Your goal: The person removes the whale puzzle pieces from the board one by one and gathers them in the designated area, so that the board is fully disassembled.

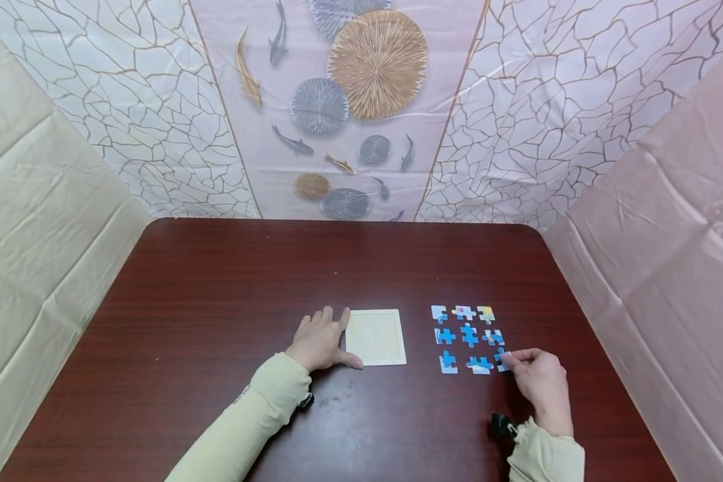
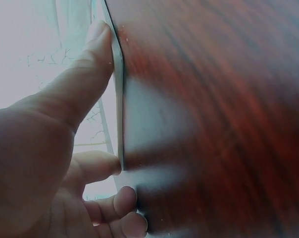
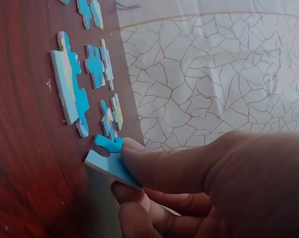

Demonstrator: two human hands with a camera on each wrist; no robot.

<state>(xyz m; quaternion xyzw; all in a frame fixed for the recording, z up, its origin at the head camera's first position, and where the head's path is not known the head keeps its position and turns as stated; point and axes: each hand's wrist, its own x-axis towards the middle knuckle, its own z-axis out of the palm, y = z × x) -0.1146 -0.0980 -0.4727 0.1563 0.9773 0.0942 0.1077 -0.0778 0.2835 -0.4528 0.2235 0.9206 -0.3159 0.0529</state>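
Observation:
My left hand (image 1: pixel 320 340) rests at the left side of a shallow, cream square puzzle tray (image 1: pixel 376 338). Its thumb and index finger are spread and touch the tray near its two left corners; the other fingers lie on the table. Between thumb and fingertips my right hand (image 1: pixel 542 378) pinches a blue jigsaw piece (image 3: pixel 112 166) with straight pale edges. That piece is tilted in the right wrist view, at the near right corner of the laid-out pieces. Beside it lies a blue and white edge piece (image 1: pixel 480 365), apart from the held one.
Several more jigsaw pieces lie in spaced rows to the tray's right, among them a blue middle piece (image 1: pixel 469 335) and a yellow-patterned corner piece (image 1: pixel 485 313). The dark red wooden table (image 1: pixel 217 288) is bordered by a patterned backdrop (image 1: pixel 349 161) behind and fabric walls at both sides.

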